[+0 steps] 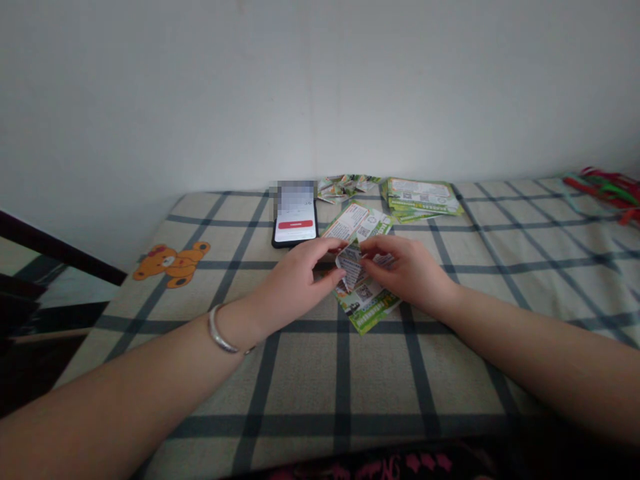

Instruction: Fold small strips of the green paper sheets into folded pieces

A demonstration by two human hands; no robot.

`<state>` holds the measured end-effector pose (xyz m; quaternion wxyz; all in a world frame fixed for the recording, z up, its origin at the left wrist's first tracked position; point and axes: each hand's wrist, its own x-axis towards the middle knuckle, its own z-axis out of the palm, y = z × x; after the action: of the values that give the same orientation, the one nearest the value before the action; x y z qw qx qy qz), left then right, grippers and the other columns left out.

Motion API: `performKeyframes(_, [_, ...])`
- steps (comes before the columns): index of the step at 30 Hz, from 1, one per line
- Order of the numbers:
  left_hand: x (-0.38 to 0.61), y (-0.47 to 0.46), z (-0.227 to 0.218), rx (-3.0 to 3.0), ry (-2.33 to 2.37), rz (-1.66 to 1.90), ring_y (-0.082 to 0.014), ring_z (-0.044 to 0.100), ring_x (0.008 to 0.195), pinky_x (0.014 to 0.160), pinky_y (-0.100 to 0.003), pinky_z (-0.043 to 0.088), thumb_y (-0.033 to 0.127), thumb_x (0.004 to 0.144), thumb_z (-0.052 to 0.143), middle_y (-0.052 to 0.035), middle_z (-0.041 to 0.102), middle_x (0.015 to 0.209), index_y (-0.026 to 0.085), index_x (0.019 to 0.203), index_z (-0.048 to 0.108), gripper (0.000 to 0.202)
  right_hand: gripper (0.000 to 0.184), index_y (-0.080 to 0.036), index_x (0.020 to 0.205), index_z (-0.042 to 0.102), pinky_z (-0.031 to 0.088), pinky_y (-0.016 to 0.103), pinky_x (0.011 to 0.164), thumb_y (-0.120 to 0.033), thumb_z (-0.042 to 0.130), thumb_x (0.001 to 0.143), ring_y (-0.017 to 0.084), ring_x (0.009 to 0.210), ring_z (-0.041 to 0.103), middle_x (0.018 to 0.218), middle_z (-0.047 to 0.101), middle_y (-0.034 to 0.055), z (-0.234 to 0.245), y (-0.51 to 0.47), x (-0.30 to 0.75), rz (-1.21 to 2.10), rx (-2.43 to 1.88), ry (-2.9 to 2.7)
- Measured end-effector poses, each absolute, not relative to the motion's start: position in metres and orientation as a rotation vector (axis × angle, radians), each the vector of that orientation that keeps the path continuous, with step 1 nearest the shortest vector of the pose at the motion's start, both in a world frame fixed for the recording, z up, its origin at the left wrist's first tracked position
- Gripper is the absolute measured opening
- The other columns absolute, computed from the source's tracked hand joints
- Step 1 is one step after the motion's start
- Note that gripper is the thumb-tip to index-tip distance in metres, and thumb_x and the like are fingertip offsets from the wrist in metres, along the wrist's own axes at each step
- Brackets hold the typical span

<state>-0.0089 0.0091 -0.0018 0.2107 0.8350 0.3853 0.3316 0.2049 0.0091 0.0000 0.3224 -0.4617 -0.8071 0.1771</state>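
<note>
My left hand [295, 277] and my right hand [407, 270] meet over the middle of the checked cloth, both pinching a small printed paper piece [351, 265] between fingertips. The piece is white with dark print and looks creased or folded. Under it lies a green and white leaflet [365, 307] flat on the cloth, partly covered by both hands. A silver bangle [220, 333] sits on my left wrist.
A phone [295, 217] with a lit screen lies just beyond my left hand. A stack of green leaflets [423, 198] and several folded paper pieces [345, 187] lie near the wall. Red and green strips [607, 190] rest at the far right. A bear print [170, 262] marks the cloth [300, 380].
</note>
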Motion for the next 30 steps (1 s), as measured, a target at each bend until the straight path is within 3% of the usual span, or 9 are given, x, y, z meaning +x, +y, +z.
performKeyframes(8, [-0.0142, 0.0121, -0.0030, 2.444, 1.053, 0.879, -0.0193, 0.060, 0.112, 0.103, -0.039, 0.047, 0.022, 0.086, 0.060, -0.0049, 0.065, 0.122, 0.020, 0.120, 0.060, 0.034, 0.014, -0.020, 0.093, 0.068, 0.049, 0.029, 0.066, -0.022, 0.061, 0.081, 0.016, 0.073, 0.063, 0.083, 0.070, 0.0027, -0.0009, 0.0095, 0.2074, 0.400, -1.197, -2.177])
performKeyframes(16, [-0.0143, 0.0128, -0.0015, 2.544, 1.001, 0.842, -0.0197, 0.060, 0.115, 0.103, -0.040, 0.047, 0.023, 0.088, 0.057, -0.0077, 0.065, 0.125, 0.016, 0.126, 0.059, 0.038, 0.022, -0.019, 0.103, 0.067, 0.049, 0.030, 0.068, -0.022, 0.059, 0.083, 0.017, 0.076, 0.064, 0.087, 0.071, 0.0038, 0.0018, 0.0083, 0.2070, 0.375, -1.219, -2.232])
performKeyframes(24, [-0.0143, 0.0140, -0.0022, 2.575, 0.951, 0.832, -0.0197, 0.061, 0.112, 0.100, -0.041, 0.048, 0.021, 0.088, 0.056, -0.0051, 0.069, 0.118, 0.020, 0.117, 0.065, 0.030, 0.024, -0.023, 0.109, 0.066, 0.046, 0.030, 0.071, -0.024, 0.059, 0.086, 0.017, 0.081, 0.065, 0.089, 0.071, 0.0023, 0.0069, 0.0042, 0.2096, 0.134, -1.098, -2.347])
performKeyframes(30, [-0.0131, 0.0115, -0.0025, 2.601, 0.992, 0.775, -0.0187, 0.058, 0.115, 0.103, -0.039, 0.046, 0.019, 0.087, 0.058, -0.0057, 0.066, 0.122, 0.017, 0.121, 0.061, 0.034, 0.024, -0.022, 0.110, 0.066, 0.046, 0.029, 0.071, -0.021, 0.056, 0.089, 0.017, 0.081, 0.065, 0.094, 0.073, 0.0030, 0.0058, 0.0048, 0.2121, 0.038, -1.020, -2.434])
